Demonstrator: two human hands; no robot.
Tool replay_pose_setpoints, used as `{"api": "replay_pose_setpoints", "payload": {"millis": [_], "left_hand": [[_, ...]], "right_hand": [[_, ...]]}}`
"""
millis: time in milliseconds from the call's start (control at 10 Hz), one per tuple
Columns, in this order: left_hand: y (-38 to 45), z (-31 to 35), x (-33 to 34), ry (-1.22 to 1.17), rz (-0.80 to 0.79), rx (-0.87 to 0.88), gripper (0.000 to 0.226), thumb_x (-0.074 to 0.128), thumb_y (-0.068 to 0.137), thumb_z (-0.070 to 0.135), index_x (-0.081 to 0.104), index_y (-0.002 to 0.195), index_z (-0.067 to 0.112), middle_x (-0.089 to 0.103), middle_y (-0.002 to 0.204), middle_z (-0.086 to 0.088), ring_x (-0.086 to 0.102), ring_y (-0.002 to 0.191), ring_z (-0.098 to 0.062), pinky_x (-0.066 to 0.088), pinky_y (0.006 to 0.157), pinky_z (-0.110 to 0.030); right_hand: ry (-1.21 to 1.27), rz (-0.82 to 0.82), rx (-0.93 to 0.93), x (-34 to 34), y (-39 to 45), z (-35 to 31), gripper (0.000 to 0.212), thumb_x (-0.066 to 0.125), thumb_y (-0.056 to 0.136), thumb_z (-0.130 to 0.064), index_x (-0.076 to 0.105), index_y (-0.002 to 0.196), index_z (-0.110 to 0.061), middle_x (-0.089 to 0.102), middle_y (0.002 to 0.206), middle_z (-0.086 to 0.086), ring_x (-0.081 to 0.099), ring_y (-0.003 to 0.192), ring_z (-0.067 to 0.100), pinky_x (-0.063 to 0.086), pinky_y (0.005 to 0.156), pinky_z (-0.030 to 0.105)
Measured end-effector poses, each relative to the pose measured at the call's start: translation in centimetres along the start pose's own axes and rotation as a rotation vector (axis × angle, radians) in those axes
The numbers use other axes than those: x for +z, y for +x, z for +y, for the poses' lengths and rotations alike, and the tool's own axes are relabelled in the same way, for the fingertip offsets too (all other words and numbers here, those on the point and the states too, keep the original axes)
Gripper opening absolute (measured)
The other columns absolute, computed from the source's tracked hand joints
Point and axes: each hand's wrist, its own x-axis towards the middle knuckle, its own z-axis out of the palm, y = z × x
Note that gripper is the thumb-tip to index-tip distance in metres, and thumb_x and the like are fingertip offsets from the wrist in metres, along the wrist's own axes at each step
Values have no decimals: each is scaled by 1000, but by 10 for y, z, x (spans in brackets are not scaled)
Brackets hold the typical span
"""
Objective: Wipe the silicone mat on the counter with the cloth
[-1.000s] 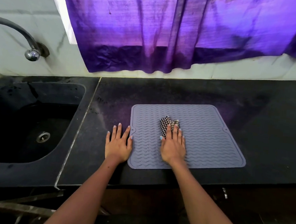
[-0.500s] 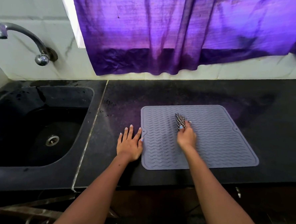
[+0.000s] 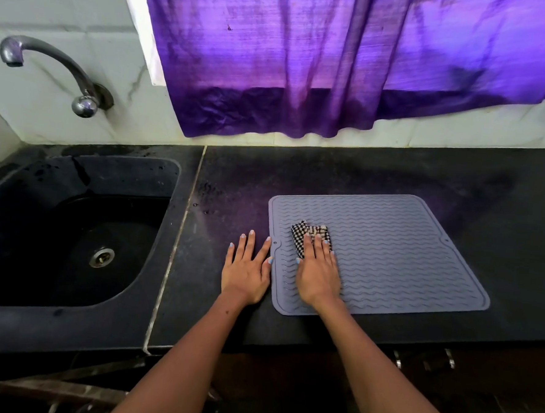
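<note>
Both hands flat, fingers straight: right hand on cloth, left hand beside mat

Silicone mat: grey, roughly square with rounded corners and a raised rim, its surface covered in wavy ridges, lying flat on the black counter with its near edge close to the counter's front. Cloth: small, black-and-white checked, crumpled flat on the mat's left part, toward 9 o'clock from the mat's centre and near its left rim. The cloth's near part is covered, so its full outline cannot be told.
</note>
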Motion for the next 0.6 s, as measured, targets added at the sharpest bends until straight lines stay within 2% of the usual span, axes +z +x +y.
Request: {"api": "replay_pose_setpoints", "payload": {"millis": [100,200,300,400,500,600], "left_hand": [[0,0,-1,8,1,3,51,13,100,41,1,149,33,-8,159,-4,-10,146,-20,-8,118,-40],[0,-1,-1,4,-9,5,51,13,100,41,0,149,33,-9,159,-4,-11,146,-20,-8,118,-40],[0,-1,-1,1,-8,5,51,12,100,41,0,149,33,-9,159,-4,-11,146,-20,-8,118,-40],[0,-1,-1,-1,-2,9,51,12,100,41,0,149,33,-9,159,-4,-11,146,-20,-8,118,-40],[0,-1,0,15,7,6,51,13,101,39,0,149,32,-9,159,-4,-11,146,-20,-7,118,-40],[1,-1,0,19,0,2,51,14,101,38,2,150,29,-9,159,-5,-11,146,-21,-8,118,-40]], "right_hand": [[92,92,-12,0,-1,1,52,31,100,-19,15,150,-17,14,159,4,9,147,17,3,120,31],[423,178,131,-10,1,-3,50,37,98,-14,29,147,-21,34,151,4,33,138,22,23,116,36],[734,234,315,-27,4,-14,49,39,99,-15,30,146,-24,42,146,5,42,131,25,34,108,37],[587,287,149,-32,-1,-24,51,39,98,-13,26,148,-21,32,152,2,30,140,24,25,115,38],[277,112,-35,-9,-11,-31,54,35,99,-18,16,150,-20,14,158,7,11,147,21,9,120,36],[8,2,-89,17,-21,-30,58,27,100,-28,2,151,-20,-4,159,9,-6,147,21,-5,119,35]]}}
